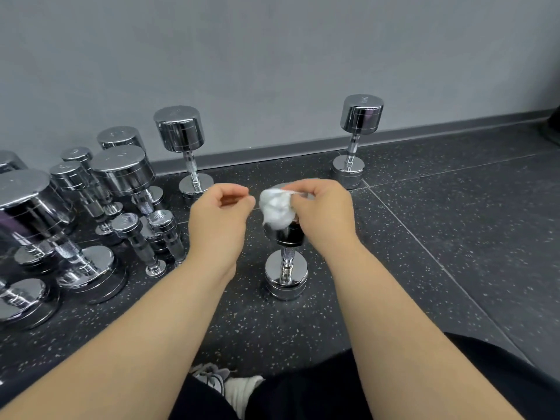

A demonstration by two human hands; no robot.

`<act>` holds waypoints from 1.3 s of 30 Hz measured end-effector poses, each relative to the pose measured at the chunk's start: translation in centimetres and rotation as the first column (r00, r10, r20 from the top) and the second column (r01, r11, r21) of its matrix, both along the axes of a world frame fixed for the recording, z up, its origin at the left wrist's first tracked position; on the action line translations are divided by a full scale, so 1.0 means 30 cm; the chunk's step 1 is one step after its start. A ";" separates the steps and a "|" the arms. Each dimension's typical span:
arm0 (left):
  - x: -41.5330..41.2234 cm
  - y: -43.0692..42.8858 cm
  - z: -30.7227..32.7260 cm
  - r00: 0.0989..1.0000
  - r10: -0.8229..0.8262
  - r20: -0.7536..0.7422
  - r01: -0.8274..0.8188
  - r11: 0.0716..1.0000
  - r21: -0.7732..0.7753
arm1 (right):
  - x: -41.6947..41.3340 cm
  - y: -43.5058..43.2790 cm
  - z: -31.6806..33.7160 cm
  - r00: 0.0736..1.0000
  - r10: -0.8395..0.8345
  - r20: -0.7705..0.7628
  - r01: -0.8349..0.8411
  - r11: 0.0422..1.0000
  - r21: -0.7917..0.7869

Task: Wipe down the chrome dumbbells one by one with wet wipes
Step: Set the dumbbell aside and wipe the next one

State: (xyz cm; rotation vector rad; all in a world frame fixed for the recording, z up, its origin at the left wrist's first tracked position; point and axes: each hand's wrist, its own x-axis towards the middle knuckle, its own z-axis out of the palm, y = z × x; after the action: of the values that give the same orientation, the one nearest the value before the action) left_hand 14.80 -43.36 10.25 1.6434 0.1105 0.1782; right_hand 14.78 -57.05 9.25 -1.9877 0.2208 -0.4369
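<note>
My right hand (322, 212) pinches wipe (277, 212) over dumbbell (286, 269).
My left hand (221, 213) is curled, grip unclear; bumping could topple the upright dumbbell.

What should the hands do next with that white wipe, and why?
Probably press the wipe down onto the top end of the upright dumbbell in front and rub it. The right hand holds the wipe bunched up right at that end, and the left hand is curled close beside it.

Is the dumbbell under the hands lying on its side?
No, the dumbbell stands upright on one end, the right hand holding a wipe at its top.
</note>
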 end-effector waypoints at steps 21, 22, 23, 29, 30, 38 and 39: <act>0.011 -0.036 -0.052 0.941 -0.284 -0.182 0.291 0.957 0.011 | 0.231 -0.069 0.127 0.769 0.298 -0.566 -0.288 0.951 0.111; 0.007 -0.036 -0.053 0.934 -0.306 -0.181 0.316 0.948 0.029 | 0.235 -0.079 0.116 0.756 0.268 -0.597 -0.281 0.957 0.075; 0.000 -0.036 -0.057 0.926 -0.331 -0.184 0.345 0.937 0.053 | 0.231 -0.097 0.098 0.730 0.237 -0.641 -0.255 0.965 0.067; 0.002 -0.047 -0.100 0.916 -0.352 -0.193 0.390 0.894 0.221 | 0.246 -0.129 0.062 0.780 0.399 -0.482 -0.190 0.885 0.424; 0.007 -0.049 -0.107 0.921 -0.344 -0.184 0.379 0.900 0.216 | 0.244 -0.124 0.073 0.800 0.419 -0.429 -0.204 0.863 0.463; 0.020 -0.044 -0.115 0.937 -0.325 -0.126 0.344 0.922 0.179 | 0.082 -0.042 -0.031 0.965 0.005 -0.262 0.183 0.701 0.689; 0.027 -0.043 -0.115 0.940 -0.322 -0.110 0.338 0.924 0.182 | 0.060 -0.011 -0.046 0.977 -0.047 -0.208 0.190 0.636 0.748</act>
State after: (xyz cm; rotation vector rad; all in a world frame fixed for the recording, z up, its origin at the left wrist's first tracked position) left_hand 15.62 -44.65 6.80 1.8419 -0.1304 -0.1387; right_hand 16.58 -57.39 7.88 -1.1524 0.5544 -0.1914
